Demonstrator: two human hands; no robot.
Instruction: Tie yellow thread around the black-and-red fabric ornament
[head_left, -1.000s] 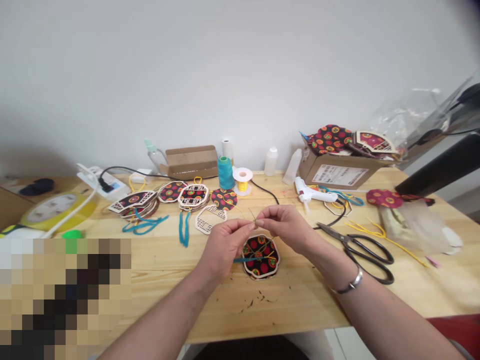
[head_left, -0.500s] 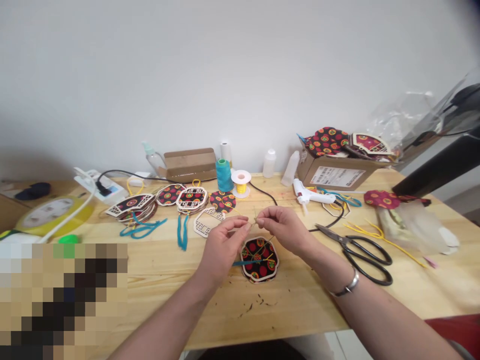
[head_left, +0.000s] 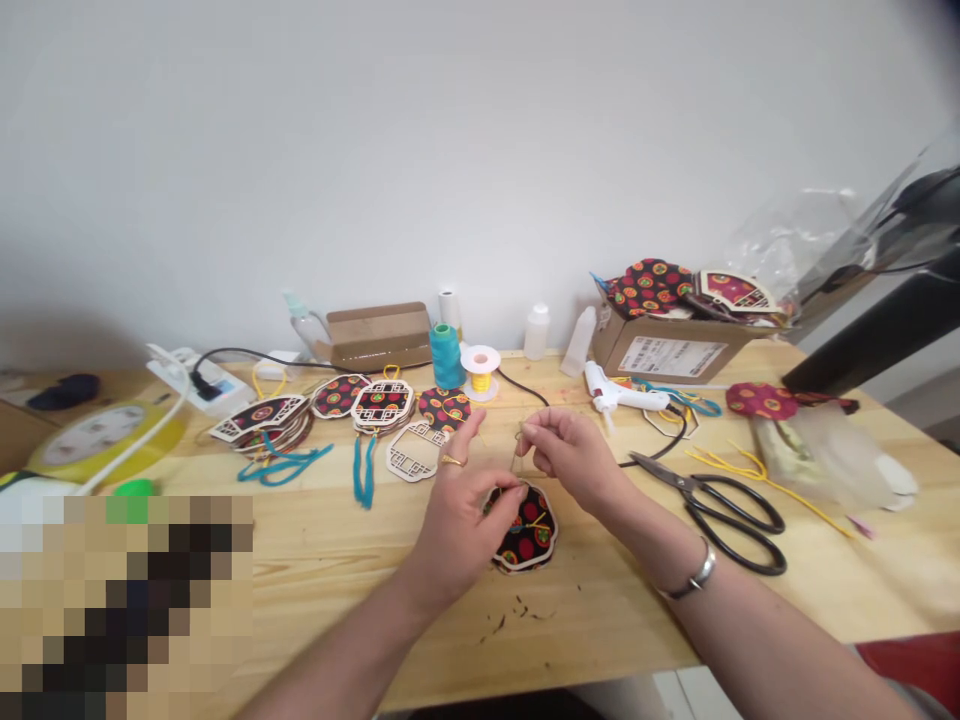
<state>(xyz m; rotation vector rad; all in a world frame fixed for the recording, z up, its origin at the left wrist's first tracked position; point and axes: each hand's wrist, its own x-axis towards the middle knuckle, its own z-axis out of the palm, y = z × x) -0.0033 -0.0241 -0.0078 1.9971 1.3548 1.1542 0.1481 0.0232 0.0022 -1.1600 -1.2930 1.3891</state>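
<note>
A patterned fabric piece with a pale scalloped wooden frame [head_left: 531,545] lies on the table just under my hands. My right hand [head_left: 574,455] pinches a thin greenish-yellow cord [head_left: 514,462], which hangs in a small loop at the fingertips. Lower and to the left, my left hand [head_left: 466,505] has thumb and a finger pinched together over the upper part of the fabric piece, with the index finger raised. The cord runs down toward that pinch, though the fingertips hide its end. A short yellow strand lies on the fabric.
Black-handled scissors [head_left: 701,500] and a white glue gun [head_left: 626,392] lie to the right. Behind my hands stand a teal thread cone [head_left: 447,358] and a yellow spool [head_left: 481,372]. Finished framed ornaments [head_left: 382,402] sit left. A cardboard box [head_left: 667,345] stands at back right.
My left hand has moved down and slightly right, away from my right fingertips, and its index finger has lifted. My right hand stays near its place, still pinching the cord.
</note>
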